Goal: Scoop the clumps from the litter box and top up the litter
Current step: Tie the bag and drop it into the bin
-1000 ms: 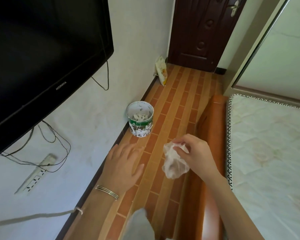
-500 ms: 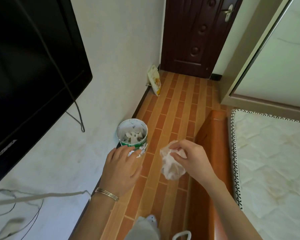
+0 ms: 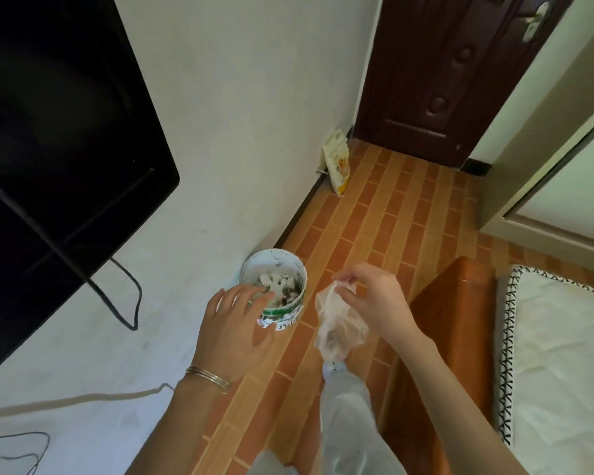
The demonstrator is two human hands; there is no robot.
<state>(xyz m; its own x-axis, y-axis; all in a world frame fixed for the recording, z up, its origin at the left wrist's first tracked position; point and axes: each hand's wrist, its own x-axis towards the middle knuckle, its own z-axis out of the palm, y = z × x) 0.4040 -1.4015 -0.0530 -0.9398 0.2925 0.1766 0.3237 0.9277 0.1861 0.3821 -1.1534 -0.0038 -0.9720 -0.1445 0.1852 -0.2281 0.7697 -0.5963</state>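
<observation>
My right hand pinches the top of a thin clear plastic bag with dark clumps at its bottom; the bag hangs just right of a round white-and-green bin on the floor by the wall. The bin holds crumpled white scraps. My left hand, fingers spread and straight, hovers over the bin's near left rim and holds nothing. No litter box or scoop is in view.
A black wall-mounted TV with hanging cables juts out at left. A yellow-white bag leans on the wall near the dark door. An orange-brown bed frame and white mattress close the right side of the narrow tiled floor.
I have moved closer to the bin. Both hands moved forward: the left now reaches over the bin's rim, and the right has brought the bag up beside the bin.
</observation>
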